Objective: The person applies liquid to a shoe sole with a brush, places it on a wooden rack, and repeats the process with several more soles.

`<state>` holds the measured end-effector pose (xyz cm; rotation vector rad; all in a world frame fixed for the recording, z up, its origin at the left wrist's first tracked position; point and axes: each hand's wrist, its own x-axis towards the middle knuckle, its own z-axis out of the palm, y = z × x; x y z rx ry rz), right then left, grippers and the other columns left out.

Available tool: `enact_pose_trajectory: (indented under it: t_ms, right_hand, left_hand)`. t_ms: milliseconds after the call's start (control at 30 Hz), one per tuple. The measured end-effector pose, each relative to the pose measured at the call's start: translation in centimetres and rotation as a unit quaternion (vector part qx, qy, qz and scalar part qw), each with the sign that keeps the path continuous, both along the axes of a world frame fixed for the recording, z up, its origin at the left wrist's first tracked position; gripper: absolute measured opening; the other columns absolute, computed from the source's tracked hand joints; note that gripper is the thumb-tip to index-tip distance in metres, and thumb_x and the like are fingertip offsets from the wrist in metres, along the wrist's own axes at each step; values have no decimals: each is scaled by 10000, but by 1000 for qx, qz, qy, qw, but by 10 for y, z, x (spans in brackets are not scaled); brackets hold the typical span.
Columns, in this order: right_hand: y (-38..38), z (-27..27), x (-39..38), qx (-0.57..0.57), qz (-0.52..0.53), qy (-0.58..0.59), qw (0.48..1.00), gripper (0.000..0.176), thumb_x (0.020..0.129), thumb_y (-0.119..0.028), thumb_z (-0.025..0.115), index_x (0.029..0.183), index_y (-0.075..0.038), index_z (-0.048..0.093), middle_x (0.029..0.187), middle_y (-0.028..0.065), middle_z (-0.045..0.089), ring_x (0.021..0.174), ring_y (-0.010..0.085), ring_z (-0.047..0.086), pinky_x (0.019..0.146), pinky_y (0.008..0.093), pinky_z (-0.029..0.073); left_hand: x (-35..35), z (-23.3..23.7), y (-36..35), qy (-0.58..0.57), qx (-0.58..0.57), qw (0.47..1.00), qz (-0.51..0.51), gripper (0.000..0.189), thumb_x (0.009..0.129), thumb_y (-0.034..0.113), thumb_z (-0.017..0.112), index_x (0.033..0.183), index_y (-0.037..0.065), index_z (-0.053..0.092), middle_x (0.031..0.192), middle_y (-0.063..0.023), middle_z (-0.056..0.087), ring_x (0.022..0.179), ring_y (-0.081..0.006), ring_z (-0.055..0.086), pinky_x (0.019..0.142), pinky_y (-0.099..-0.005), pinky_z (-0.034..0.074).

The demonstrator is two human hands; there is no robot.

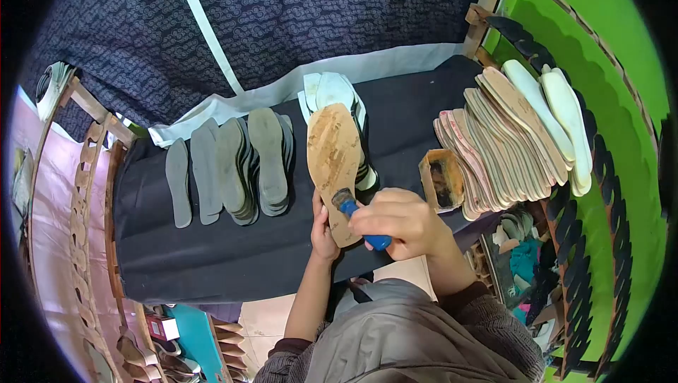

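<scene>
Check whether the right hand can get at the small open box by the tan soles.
Probably yes: the box sits close beside the right hand, nothing lies between, though that hand holds a brush.

We see our tan insole point(333, 157), mottled with dark stains, lifted face up over the worktop point(212, 249), toe pointing away, our blue-handled brush point(348, 206) pressed bristles-down near its heel end
</scene>
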<state>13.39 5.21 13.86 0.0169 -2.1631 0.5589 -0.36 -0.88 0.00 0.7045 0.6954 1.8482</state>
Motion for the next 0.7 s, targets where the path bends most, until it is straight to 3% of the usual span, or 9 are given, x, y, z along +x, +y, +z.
enact_pose_trajectory:
  t_ms: [100,167,233,300,367,433,500,633,700]
  right_hand:
    - [11,-3,-3,48,-93,62,993,223,599,-42,684,820,-32,659,841,109,664,628,239,591,576,315,466]
    - [20,4,-5,87,-159,76,981,225,594,-35,679,818,-44,654,905,101,663,680,242,608,601,312,481]
    - [17,2,-6,58,-116,62,990,355,543,10,615,894,-36,634,971,100,636,738,277,591,647,344,482]
    - [10,0,-8,55,18,24,998,349,544,-9,629,891,-47,634,974,101,633,748,274,596,649,338,484]
    - [10,2,-10,41,49,15,998,362,538,-16,637,898,-53,634,975,101,630,761,269,601,655,334,487]
    - [19,4,-11,100,-94,67,988,223,605,-58,688,823,-43,643,927,103,654,729,250,613,624,319,486]
    - [24,3,-11,92,-187,97,973,249,589,-29,671,837,-44,649,922,105,656,722,246,613,632,317,486]
    - [9,-4,-5,64,-60,34,996,286,564,-1,681,845,-43,649,903,114,662,699,239,618,618,311,485]
    - [13,-3,-3,73,-6,15,997,307,553,6,684,853,-44,647,912,117,665,699,240,621,612,310,482]
  left_hand:
    - [-2,-2,3,0,-22,1000,-14,538,930,273,306,1431,131,172,1389,-134,362,1223,-279,432,1016,-419,362]
    - [-14,-24,16,-99,272,899,-327,541,930,273,303,1435,132,171,1415,-134,331,1267,-271,388,1043,-419,332]
    - [-6,-23,9,-80,243,921,-294,542,929,277,304,1431,134,161,1326,-180,418,1149,-307,502,956,-437,424]
    - [5,-22,5,-289,-47,956,4,549,923,298,317,1420,135,150,1181,-220,506,912,-335,607,785,-439,513]
    - [2,-16,6,-393,-95,915,-3,545,921,300,318,1411,137,143,1079,-234,543,717,-330,614,651,-424,532]
    - [3,7,-5,17,-22,997,-70,539,924,300,310,1410,133,146,1101,-244,537,762,-337,616,685,-431,530]
    - [2,3,-3,-19,44,992,-119,539,927,314,308,1406,126,146,1058,-253,544,755,-339,614,679,-436,530]
    - [3,11,0,11,14,998,-68,544,928,333,308,1404,141,128,1033,-258,548,748,-341,611,671,-435,530]
    - [9,15,5,-368,-36,928,38,548,930,343,312,1404,151,117,1027,-259,549,744,-344,610,660,-433,531]
